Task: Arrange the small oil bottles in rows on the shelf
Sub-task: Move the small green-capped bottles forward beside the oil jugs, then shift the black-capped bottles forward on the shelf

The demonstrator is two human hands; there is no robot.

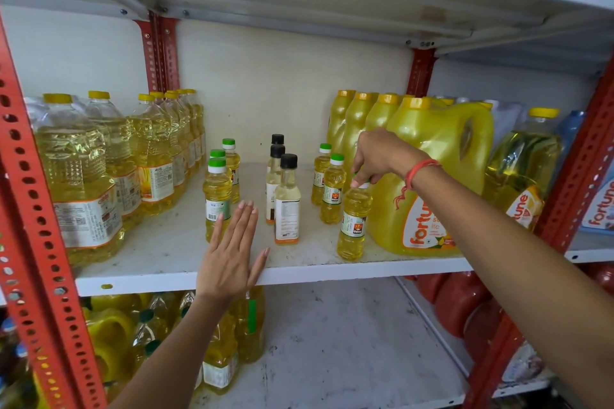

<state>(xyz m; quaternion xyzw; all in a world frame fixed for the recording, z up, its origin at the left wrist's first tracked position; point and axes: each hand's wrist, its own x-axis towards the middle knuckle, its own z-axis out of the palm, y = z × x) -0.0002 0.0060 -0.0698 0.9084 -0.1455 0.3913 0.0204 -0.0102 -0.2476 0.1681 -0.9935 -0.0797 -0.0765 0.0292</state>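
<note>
Three rows of small oil bottles stand on the white shelf point(166, 249). The left row of green-capped yellow bottles point(217, 196) runs front to back. A middle row of black-capped pale bottles point(287, 199) stands beside it. On the right, two green-capped bottles point(332, 189) stand behind a front bottle point(354, 222). My right hand point(375, 156) pinches the cap of that front bottle, which rests on the shelf. My left hand point(232, 249) lies flat and open at the shelf's front edge, fingers next to the front-left bottle.
Large clear oil bottles point(79, 176) fill the shelf's left side. Yellow Fortune jugs point(428, 176) crowd the right, close to the held bottle. Red perforated posts point(26, 209) frame the rack. The lower shelf point(332, 342) carries more oil bottles point(219, 349) and red pouches point(461, 305).
</note>
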